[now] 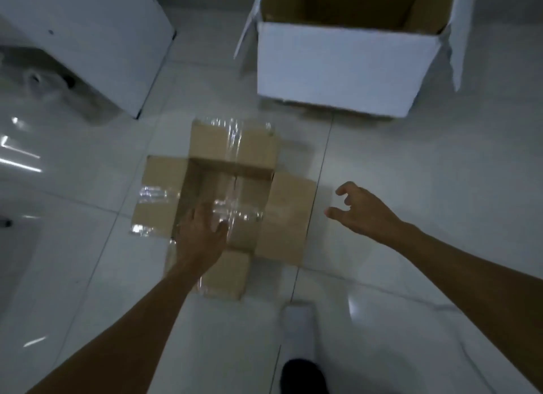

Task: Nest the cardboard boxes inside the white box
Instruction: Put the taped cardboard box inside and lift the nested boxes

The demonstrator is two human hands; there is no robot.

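A brown cardboard box (pixel 291 214) lies open on the tiled floor in the middle, its four flaps spread outward, with clear tape on them. My left hand (pixel 202 232) reaches down into its opening, fingers spread, over the near taped flap. My right hand (pixel 358 208) hovers just right of the box's right flap, fingers curled apart, holding nothing. The white box (pixel 340 67) stands on the floor at the upper right, open at the top, its brown inside showing nothing in the part I can see.
A white cabinet-like block (pixel 97 34) stands at the upper left. My foot in a white sock (pixel 299 320) and a dark shoe (pixel 302 376) are at the bottom centre. Glossy floor tiles (pixel 440 173) lie between the two boxes.
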